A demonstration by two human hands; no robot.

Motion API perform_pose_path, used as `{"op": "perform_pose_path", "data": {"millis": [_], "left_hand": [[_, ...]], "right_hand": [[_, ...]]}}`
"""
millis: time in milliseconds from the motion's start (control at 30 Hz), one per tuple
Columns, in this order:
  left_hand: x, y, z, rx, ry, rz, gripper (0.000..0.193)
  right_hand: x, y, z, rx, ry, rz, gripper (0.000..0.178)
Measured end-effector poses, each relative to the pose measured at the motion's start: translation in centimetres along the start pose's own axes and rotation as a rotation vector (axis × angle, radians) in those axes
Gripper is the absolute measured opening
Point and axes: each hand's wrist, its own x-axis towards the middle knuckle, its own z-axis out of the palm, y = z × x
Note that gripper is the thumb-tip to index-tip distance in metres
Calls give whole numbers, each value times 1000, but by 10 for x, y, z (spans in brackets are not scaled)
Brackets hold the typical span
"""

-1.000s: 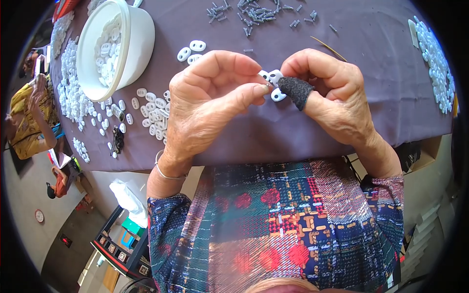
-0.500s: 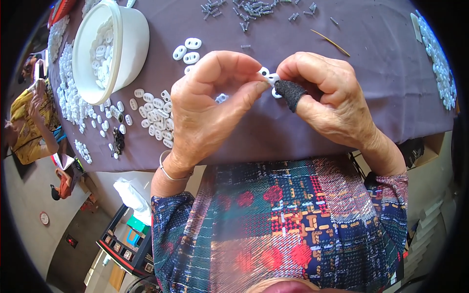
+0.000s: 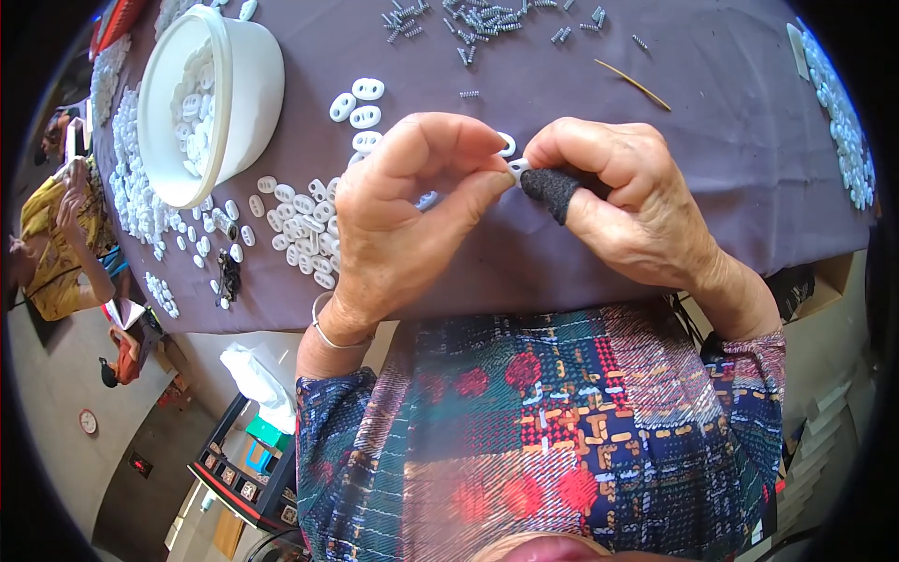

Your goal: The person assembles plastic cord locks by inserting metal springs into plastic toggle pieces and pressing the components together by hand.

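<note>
A small white two-hole cord lock piece (image 3: 518, 167) is held between my two hands above the cloth. My left hand (image 3: 403, 201) pinches its left side with thumb and forefinger. On the right side, my right hand (image 3: 632, 201) is closed on it too, with a black cloth cover (image 3: 551, 192) over the thumb. Fingers hide most of the piece, so I cannot tell what lies inside it. Just behind it another white oval piece (image 3: 507, 144) lies on the cloth. Several white two-hole ovals (image 3: 366, 116) lie beyond my left hand.
A white tub (image 3: 253, 89) of white pieces stands tilted at the far left. Loose white pieces (image 3: 302, 225) lie beside my left wrist. Small metal springs (image 3: 482, 19) and a thin yellowish stick (image 3: 633, 84) are at the back. Pale pieces (image 3: 838, 122) line the right edge.
Both hands have come slightly nearer to me, with the white piece still between them. My fingers now cover more of it.
</note>
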Motion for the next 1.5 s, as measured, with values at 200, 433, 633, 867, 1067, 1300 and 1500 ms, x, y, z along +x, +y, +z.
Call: {"op": "perform_pose_path", "data": {"millis": [200, 433, 633, 867, 1067, 1300, 1500], "left_hand": [[3, 7, 0, -240, 28, -81, 22], [3, 10, -7, -99, -116, -149, 20], [0, 7, 3, -126, -88, -119, 12], [-1, 1, 8, -53, -48, -6, 8], [0, 3, 6, 11, -79, 8, 6], [3, 8, 2, -100, -91, -102, 12], [3, 8, 1, -266, -77, -226, 17]], "right_hand": [[-1, -4, -3, 171, 39, 146, 7], [-1, -5, -8, 203, 24, 173, 8], [0, -7, -7, 247, 0, 201, 9], [0, -3, -7, 131, 8, 146, 12], [0, 2, -5, 72, 6, 35, 14], [1, -3, -12, 166, -21, 143, 9], [1, 0, -7, 263, 66, 174, 17]]}}
